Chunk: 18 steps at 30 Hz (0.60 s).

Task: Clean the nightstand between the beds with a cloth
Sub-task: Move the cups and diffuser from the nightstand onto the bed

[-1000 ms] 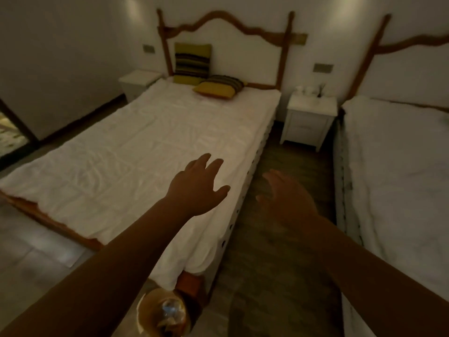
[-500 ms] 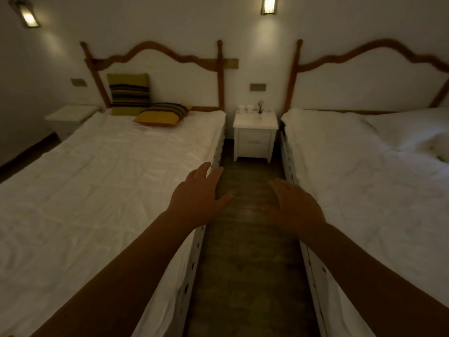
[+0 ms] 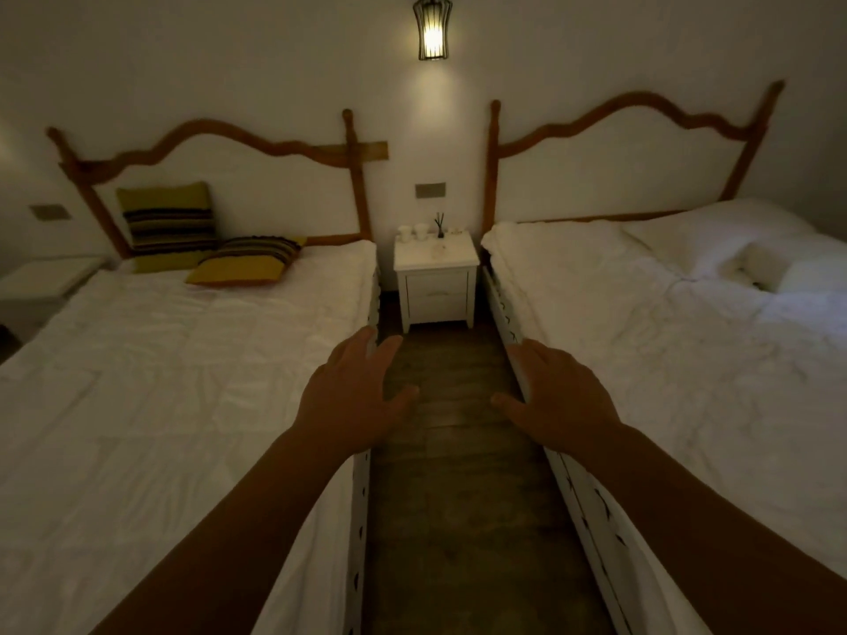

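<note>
A small white nightstand (image 3: 435,286) with two drawers stands against the far wall between the two beds. On its top are two white cups (image 3: 412,232), a reed diffuser (image 3: 440,225) and some small items. My left hand (image 3: 350,401) and my right hand (image 3: 557,403) are stretched out in front of me over the aisle, palms down, fingers spread, both holding nothing. They are well short of the nightstand. No cloth is in view.
The left bed (image 3: 160,382) carries two striped yellow cushions (image 3: 247,263). The right bed (image 3: 678,341) has rumpled white bedding. A narrow wooden floor aisle (image 3: 451,497) runs between them. A lit wall lamp (image 3: 431,27) hangs above; another nightstand (image 3: 41,281) stands far left.
The view has swung right and moved forward into the aisle, so the nightstand is now centred and closer. Both hands stay outstretched and empty.
</note>
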Tool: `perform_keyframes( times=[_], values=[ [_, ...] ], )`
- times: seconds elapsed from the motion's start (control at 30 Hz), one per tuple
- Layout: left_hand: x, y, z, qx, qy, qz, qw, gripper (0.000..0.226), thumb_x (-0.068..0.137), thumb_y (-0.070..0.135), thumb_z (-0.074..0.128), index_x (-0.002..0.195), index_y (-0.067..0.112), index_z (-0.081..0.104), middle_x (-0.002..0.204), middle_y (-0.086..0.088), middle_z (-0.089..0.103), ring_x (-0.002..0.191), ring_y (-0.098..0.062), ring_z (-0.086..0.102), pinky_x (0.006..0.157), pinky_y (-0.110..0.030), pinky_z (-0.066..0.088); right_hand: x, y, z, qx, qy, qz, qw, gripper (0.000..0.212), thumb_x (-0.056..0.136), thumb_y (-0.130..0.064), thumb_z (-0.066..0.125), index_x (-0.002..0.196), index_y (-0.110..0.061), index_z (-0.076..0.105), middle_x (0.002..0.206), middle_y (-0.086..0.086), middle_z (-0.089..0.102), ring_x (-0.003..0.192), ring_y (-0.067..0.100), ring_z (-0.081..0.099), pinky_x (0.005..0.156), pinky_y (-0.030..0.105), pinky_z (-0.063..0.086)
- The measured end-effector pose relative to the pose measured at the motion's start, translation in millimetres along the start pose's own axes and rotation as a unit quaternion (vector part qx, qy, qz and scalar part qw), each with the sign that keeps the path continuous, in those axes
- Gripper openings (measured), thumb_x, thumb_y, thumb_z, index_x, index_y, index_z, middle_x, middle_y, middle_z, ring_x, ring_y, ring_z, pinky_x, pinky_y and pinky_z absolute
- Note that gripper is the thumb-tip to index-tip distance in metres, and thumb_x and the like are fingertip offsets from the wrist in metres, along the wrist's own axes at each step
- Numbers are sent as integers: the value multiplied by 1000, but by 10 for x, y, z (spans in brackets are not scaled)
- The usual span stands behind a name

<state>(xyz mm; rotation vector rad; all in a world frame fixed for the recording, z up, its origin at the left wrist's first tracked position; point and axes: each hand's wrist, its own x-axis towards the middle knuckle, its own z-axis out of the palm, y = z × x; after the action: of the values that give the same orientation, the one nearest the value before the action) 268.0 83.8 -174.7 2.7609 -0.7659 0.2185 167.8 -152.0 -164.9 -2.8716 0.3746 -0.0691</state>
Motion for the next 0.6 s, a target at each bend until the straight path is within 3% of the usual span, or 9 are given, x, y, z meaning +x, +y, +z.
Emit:
perform_keyframes(
  times=[0.3,0.6],
  values=[
    [719,-418,95,-2,-10,7,1000,78,82,73,36,148,38,18,160,-5,18,144,-28,22,108,-48,32,778,-248,192,35,-12,18,999,85,85,-57,57,150,-27,11,158,1,18,143,24,21,115,47,25],
    [2235,-454,516,-3,-19,-5,1000,79,85,69,44,150,33,18,160,-3,15,144,-28,21,109,-49,31,2280,98,341,30,-36,-6,999,86,85,-61,53,151,-28,9,160,1,12,145,25,16,115,49,24]
  ],
)
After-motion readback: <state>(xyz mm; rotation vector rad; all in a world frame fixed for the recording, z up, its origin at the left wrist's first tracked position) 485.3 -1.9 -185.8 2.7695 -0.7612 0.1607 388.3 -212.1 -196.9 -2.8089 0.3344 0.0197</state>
